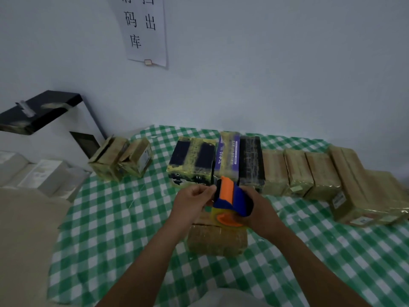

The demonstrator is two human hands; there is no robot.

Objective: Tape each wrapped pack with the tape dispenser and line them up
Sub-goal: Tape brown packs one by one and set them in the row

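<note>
An orange and blue tape dispenser (230,201) is held above a brown wrapped pack (217,240) lying on the green checked tablecloth (115,229). My right hand (259,209) grips the dispenser from the right side. My left hand (192,200) is at the dispenser's front end with its fingers curled, pinching at the tape edge. Behind them stands a row of taped packs (296,171), dark ones on the left and brown ones running to the right.
Two more brown packs (121,160) sit apart at the back left. A white and black machine (44,125) and pale boxes (37,173) fill the left edge. A paper notice (143,29) hangs on the wall. Open cloth lies at the front left and right.
</note>
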